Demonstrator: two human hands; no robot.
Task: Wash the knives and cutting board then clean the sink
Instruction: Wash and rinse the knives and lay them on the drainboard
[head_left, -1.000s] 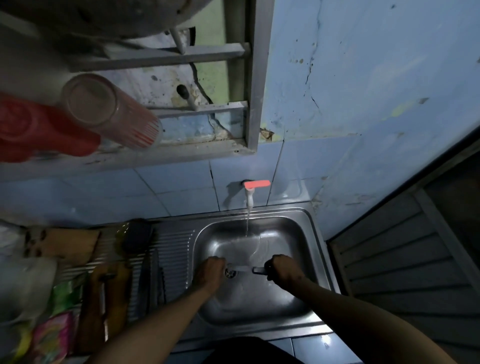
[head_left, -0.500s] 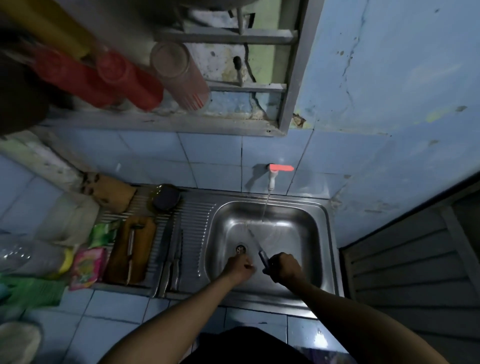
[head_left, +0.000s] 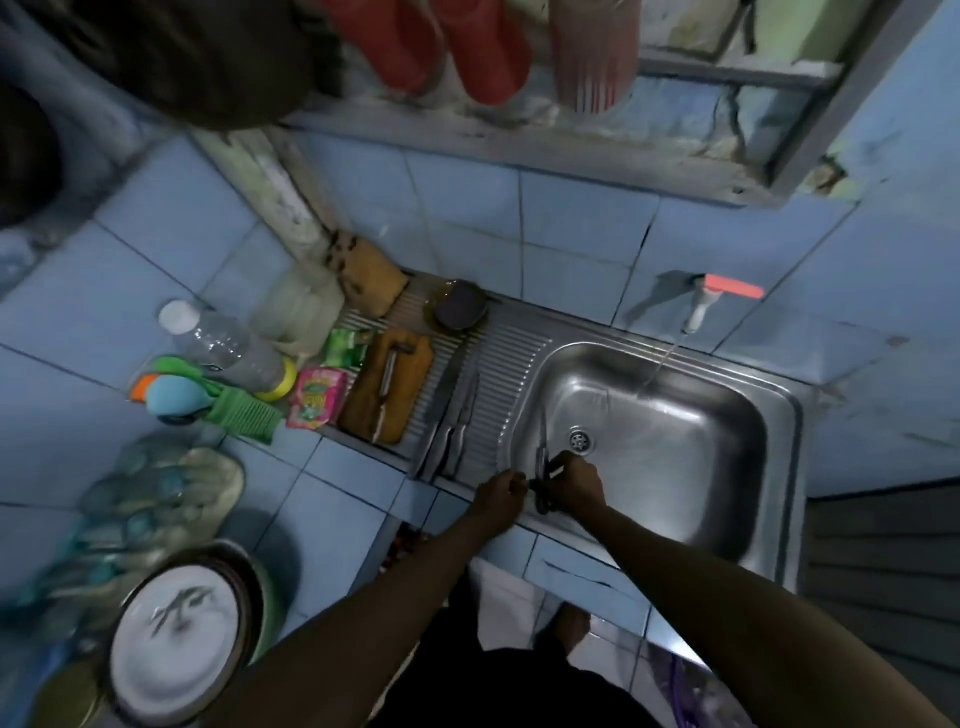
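My right hand (head_left: 576, 486) grips the dark handle of a knife (head_left: 542, 457) at the near left corner of the steel sink (head_left: 753, 467), blade pointing away from me. My left hand (head_left: 498, 496) is curled just left of the handle, over the sink's front rim; whether it touches the knife is unclear. Water runs from the red-handled tap (head_left: 701, 304) into the basin. Several knives (head_left: 452, 426) lie on the ribbed drainboard. A brown wooden cutting board (head_left: 405, 395) lies further left with a knife (head_left: 387, 376) on it.
A dark bowl (head_left: 460, 312) sits at the back of the drainboard. Sachets (head_left: 317, 397), a plastic bottle (head_left: 228, 348), a green brush (head_left: 234, 410) and a lidded pot (head_left: 176, 634) crowd the blue tiled counter on the left. Red cups hang on a rack (head_left: 467, 47) overhead.
The knife has turned from lying crosswise under the running water to pointing away, and both hands have drawn back to the sink's near left corner. My view has swung left.
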